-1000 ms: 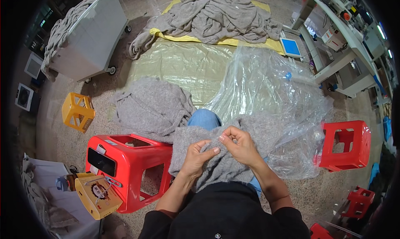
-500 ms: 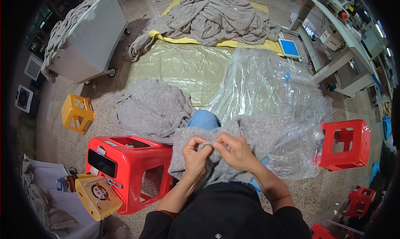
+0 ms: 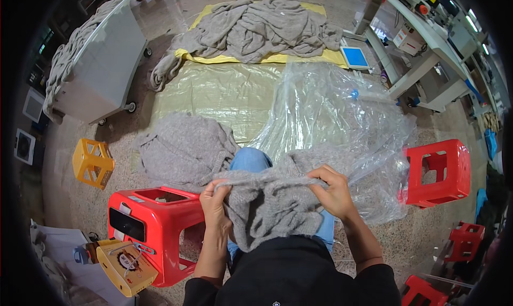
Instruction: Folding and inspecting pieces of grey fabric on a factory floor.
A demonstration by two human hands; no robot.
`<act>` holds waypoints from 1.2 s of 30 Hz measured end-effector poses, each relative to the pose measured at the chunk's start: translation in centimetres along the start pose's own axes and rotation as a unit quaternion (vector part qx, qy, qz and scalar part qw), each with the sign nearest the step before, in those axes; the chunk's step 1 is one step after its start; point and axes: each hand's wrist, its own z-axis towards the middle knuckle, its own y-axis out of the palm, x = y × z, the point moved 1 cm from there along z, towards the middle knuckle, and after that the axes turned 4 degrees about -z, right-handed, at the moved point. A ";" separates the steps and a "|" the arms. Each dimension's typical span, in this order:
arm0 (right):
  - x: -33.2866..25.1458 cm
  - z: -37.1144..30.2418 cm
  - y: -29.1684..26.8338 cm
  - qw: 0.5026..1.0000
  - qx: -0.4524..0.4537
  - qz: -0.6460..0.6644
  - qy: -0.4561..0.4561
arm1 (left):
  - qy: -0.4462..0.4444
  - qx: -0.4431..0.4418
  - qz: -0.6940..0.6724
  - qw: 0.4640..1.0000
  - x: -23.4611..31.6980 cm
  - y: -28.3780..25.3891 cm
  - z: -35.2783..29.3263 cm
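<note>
Grey knit piece point(image 3: 278, 207): one, over the lap, spread between the two hands and hanging in loose folds below its upper edge point(image 3: 262, 177).
Left hand point(image 3: 215, 202): fingers closed in a pinch on the left end of that edge, thumb against the knit.
Right hand point(image 3: 335, 194): fingers pinched likewise on the right end, well apart from the left hand.
Edge work: the step in hand, as I judge it, is holding this edge drawn out (it runs nearly level); the next move would call for an even pull and two firm pinches, the knit looking soft and stretchy.
Knit heaps: two on the ground, one rounded beside the blue-jeaned knee point(image 3: 251, 159), one long on a yellow sheet point(image 3: 184, 55); more knit hangs over one white cart point(image 3: 107, 73), its pieces too tangled to count.
Stools: five in sight, four red point(image 3: 456, 172) and one yellow point(image 3: 81, 159).
Left red stool point(image 3: 176, 220): one phone point(image 3: 127, 224), with one yellow box point(image 3: 115, 258) beside it.
Clear plastic point(image 3: 320, 103): one crumpled spread, ahead and to the right.
</note>
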 end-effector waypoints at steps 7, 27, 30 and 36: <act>0.4 -0.7 -0.6 1.000 0.006 -0.001 -0.022 | -0.146 -0.118 -0.221 0.957 0.9 1.9 -2.2; -5.5 -1.9 2.9 0.940 0.117 0.017 -0.319 | -0.070 -0.128 -0.048 0.988 -1.3 5.2 -4.7; -5.5 -1.5 3.6 0.953 0.114 0.011 -0.281 | -0.071 -0.129 -0.053 0.988 -1.3 5.2 -5.0; -4.7 -1.8 3.8 0.953 0.096 0.015 -0.286 | -0.076 -0.119 -0.035 0.989 -1.5 5.2 -5.0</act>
